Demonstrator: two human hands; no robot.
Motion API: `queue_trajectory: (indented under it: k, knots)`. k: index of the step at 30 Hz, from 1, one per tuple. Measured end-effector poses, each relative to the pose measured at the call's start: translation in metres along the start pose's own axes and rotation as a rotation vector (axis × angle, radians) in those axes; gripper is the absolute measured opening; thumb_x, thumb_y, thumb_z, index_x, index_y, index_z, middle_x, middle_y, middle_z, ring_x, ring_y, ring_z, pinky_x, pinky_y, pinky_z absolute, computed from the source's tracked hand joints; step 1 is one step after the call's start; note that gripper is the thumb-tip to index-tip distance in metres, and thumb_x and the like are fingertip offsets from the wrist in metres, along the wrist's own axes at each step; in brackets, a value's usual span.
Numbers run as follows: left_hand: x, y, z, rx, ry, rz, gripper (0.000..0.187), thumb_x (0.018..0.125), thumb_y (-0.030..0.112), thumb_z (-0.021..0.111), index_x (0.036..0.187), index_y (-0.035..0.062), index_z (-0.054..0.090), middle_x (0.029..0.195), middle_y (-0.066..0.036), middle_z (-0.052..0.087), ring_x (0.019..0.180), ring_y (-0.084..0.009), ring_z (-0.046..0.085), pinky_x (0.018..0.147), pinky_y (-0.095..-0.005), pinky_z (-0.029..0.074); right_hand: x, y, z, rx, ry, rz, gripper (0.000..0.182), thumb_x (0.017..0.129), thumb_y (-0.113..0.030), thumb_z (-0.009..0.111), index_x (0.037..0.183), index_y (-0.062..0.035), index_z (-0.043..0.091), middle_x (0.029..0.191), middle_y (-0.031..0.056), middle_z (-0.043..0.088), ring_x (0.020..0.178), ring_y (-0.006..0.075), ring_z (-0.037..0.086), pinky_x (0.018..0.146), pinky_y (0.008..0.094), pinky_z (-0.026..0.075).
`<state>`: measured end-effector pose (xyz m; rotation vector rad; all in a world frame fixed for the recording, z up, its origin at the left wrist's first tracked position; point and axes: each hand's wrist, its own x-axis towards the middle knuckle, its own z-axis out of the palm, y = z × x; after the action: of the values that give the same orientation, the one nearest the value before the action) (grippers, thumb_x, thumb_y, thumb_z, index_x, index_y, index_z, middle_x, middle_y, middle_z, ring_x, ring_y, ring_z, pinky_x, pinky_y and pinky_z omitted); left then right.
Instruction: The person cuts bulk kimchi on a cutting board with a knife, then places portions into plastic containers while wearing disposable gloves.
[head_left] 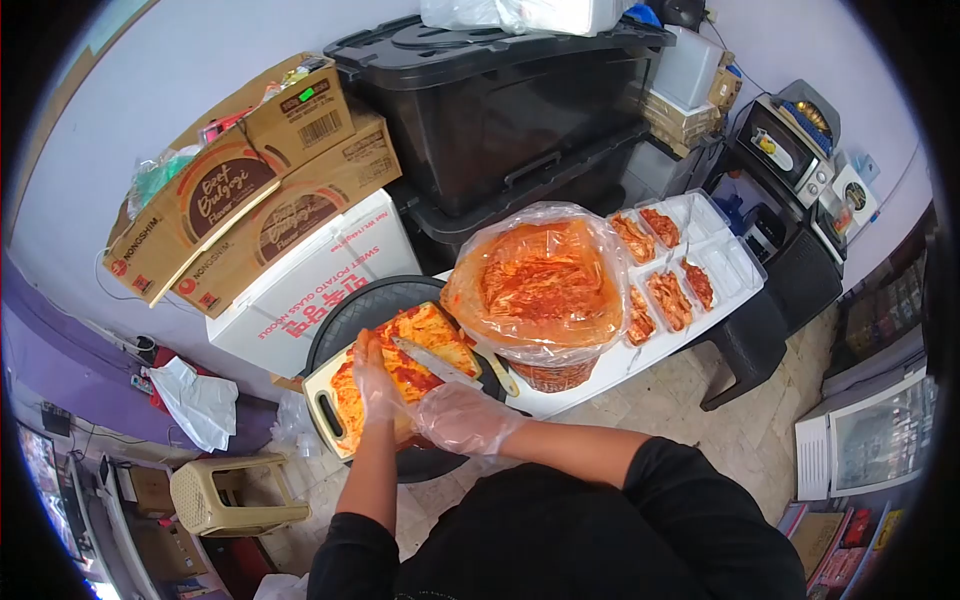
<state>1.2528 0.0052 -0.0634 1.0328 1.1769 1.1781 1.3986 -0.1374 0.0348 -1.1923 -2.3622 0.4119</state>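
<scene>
Kimchi [425,335] covers a cream cutting board [325,415], which rests on a round black lid or tub top [345,300]. My left hand [375,385], in a clear plastic glove, lies along the kimchi with its fingers stretched out. Across from it, my right hand [465,418] is gloved too, its fingers curled close to the left wrist. A knife [435,362] reaches from the right hand over the kimchi; its handle is hidden, apparently in that hand. Just beyond the board, a large plastic-lined tub of red kimchi [545,285] stands on a white table.
Clear trays [670,300] with kimchi portions sit on the white table [560,400]. Behind are black storage bins [510,120], noodle cartons [240,190] and a white box [320,290]. A beige stool [235,495] is at left, a dark chair [750,340] at right.
</scene>
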Motion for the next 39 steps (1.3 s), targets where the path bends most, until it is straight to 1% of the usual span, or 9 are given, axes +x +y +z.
queue_trajectory:
  k: [2, 8, 10, 12, 17, 23, 25, 28, 39]
  knots:
    - [0.023, -0.007, -0.004, -0.026, -0.048, 0.166, 0.049, 0.099, 0.02, 0.057, 0.141, -0.0023, 0.045, 0.139, -0.015, 0.053, 0.127, -0.0228, 0.052, 0.11, -0.0333, 0.038, -0.013, -0.003, -0.038, -0.007, 0.023, 0.091, 0.019, 0.088, -0.02, 0.055, 0.09, -0.0026, 0.063, 0.078, 0.0195, 0.065, 0.074, 0.0373, 0.064, 0.069, 0.0484, 0.048]
    - [0.009, 0.08, 0.07, 0.176, -0.181, 0.383, 0.027, 0.094, 0.007, 0.062, 0.119, -0.002, 0.066, 0.115, -0.013, 0.068, 0.103, -0.0219, 0.065, 0.095, -0.0329, 0.049, -0.077, 0.093, -0.171, -0.198, -0.026, 0.167, 0.037, 0.083, -0.005, 0.053, 0.119, -0.0032, 0.061, 0.092, 0.0205, 0.067, 0.091, 0.0361, 0.066, 0.082, 0.0451, 0.051]
    - [-0.004, 0.102, 0.103, 0.351, -0.233, 0.381, 0.025, 0.091, 0.007, 0.063, 0.115, -0.0012, 0.068, 0.109, -0.013, 0.07, 0.099, -0.0218, 0.065, 0.092, -0.0323, 0.05, -0.09, 0.139, -0.176, -0.197, -0.074, 0.145, 0.046, 0.081, -0.003, 0.054, 0.126, -0.0036, 0.06, 0.094, 0.0205, 0.068, 0.094, 0.0356, 0.066, 0.085, 0.0443, 0.051]
    - [-0.023, 0.104, 0.134, 0.532, -0.293, 0.367, 0.023, 0.089, 0.006, 0.065, 0.111, -0.0005, 0.07, 0.103, -0.014, 0.071, 0.095, -0.0218, 0.066, 0.09, -0.0317, 0.05, -0.097, 0.158, -0.181, -0.113, -0.501, 0.123, 0.053, 0.075, -0.006, 0.057, 0.128, -0.0015, 0.057, 0.098, 0.0225, 0.068, 0.096, 0.0385, 0.065, 0.086, 0.0459, 0.05]
    - [-0.074, 0.097, 0.206, 1.108, -0.477, 0.187, 0.023, 0.088, 0.02, 0.065, 0.103, 0.0036, 0.07, 0.09, -0.019, 0.069, 0.084, -0.0271, 0.068, 0.078, -0.0389, 0.051, -0.116, 0.164, -0.176, -0.135, -0.612, -0.017, 0.064, 0.07, -0.007, 0.058, 0.134, -0.0007, 0.052, 0.095, 0.0237, 0.068, 0.094, 0.0371, 0.066, 0.085, 0.0454, 0.051]
    - [-0.096, 0.107, 0.225, 1.607, -0.585, 0.122, 0.036, 0.093, 0.037, 0.05, 0.095, 0.0056, 0.069, 0.099, -0.02, 0.069, 0.095, -0.0379, 0.065, 0.085, -0.0473, 0.051, -0.126, 0.164, -0.192, -0.19, -0.759, 0.154, 0.039, 0.077, -0.026, 0.063, 0.105, 0.0, 0.072, 0.093, 0.0217, 0.069, 0.095, 0.0367, 0.066, 0.084, 0.0416, 0.051]
    - [-0.096, 0.099, 0.222, 1.638, -0.575, 0.098, 0.037, 0.093, 0.037, 0.05, 0.096, 0.0059, 0.069, 0.099, -0.02, 0.069, 0.095, -0.0372, 0.066, 0.085, -0.0475, 0.051, -0.134, 0.159, -0.202, -0.233, -0.6, 0.376, 0.041, 0.081, -0.04, 0.066, 0.088, 0.0001, 0.075, 0.092, 0.0211, 0.07, 0.097, 0.0343, 0.066, 0.086, 0.0405, 0.05]
    - [-0.092, 0.1, 0.224, 1.681, -0.566, 0.059, 0.039, 0.094, 0.039, 0.049, 0.098, 0.0064, 0.07, 0.101, -0.02, 0.069, 0.096, -0.0361, 0.067, 0.085, -0.0473, 0.051, -0.154, 0.163, -0.207, -0.26, -0.465, 0.437, 0.052, 0.085, -0.049, 0.063, 0.091, 0.0007, 0.075, 0.09, 0.0199, 0.07, 0.106, 0.0381, 0.061, 0.091, 0.0448, 0.047]
    - [-0.064, 0.085, 0.195, 1.705, -0.656, -0.074, 0.04, 0.095, 0.041, 0.049, 0.115, 0.0112, 0.068, 0.106, -0.022, 0.067, 0.106, -0.0353, 0.063, 0.09, -0.0455, 0.049, -0.194, 0.18, -0.196, -0.289, -0.283, 0.268, 0.018, 0.077, -0.018, 0.059, 0.072, -0.0052, 0.071, 0.078, 0.0143, 0.069, 0.077, 0.0299, 0.068, 0.074, 0.0408, 0.054]
